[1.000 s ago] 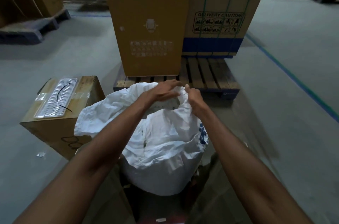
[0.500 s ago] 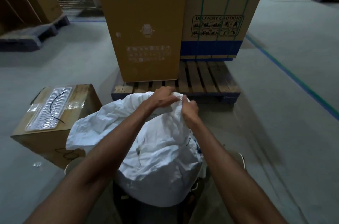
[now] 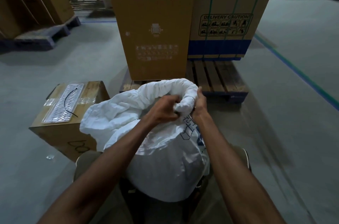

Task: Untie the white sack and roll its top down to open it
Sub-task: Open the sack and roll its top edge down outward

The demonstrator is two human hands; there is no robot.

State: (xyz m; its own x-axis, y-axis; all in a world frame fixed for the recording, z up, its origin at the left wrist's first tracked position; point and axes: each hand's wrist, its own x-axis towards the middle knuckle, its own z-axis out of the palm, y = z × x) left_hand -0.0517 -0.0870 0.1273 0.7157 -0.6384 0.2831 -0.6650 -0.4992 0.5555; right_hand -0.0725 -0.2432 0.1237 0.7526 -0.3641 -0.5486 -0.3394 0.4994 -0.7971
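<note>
The white sack (image 3: 165, 165) stands between my knees, bulging, with blue print on its right side. Its loose top is bunched and twisted into a thick roll (image 3: 170, 88) that arches away from me and off to the left. My left hand (image 3: 163, 108) grips the gathered fabric from the left with curled fingers. My right hand (image 3: 199, 102) holds the same bunch from the right, thumb up against the roll. A thin dark tie or thread shows at the neck between my hands; its state is unclear.
A small cardboard box (image 3: 64, 132) with a clear blister tray (image 3: 65, 102) on top sits on the floor at my left. Ahead, tall cartons (image 3: 152, 22) stand on a wooden pallet (image 3: 218, 78). Grey floor extends to the right, with a blue-green line (image 3: 300, 77).
Both hands have come closer to me and lower on the sack's neck. The loose top has been gathered into a thick twisted roll. The camera has tilted downward.
</note>
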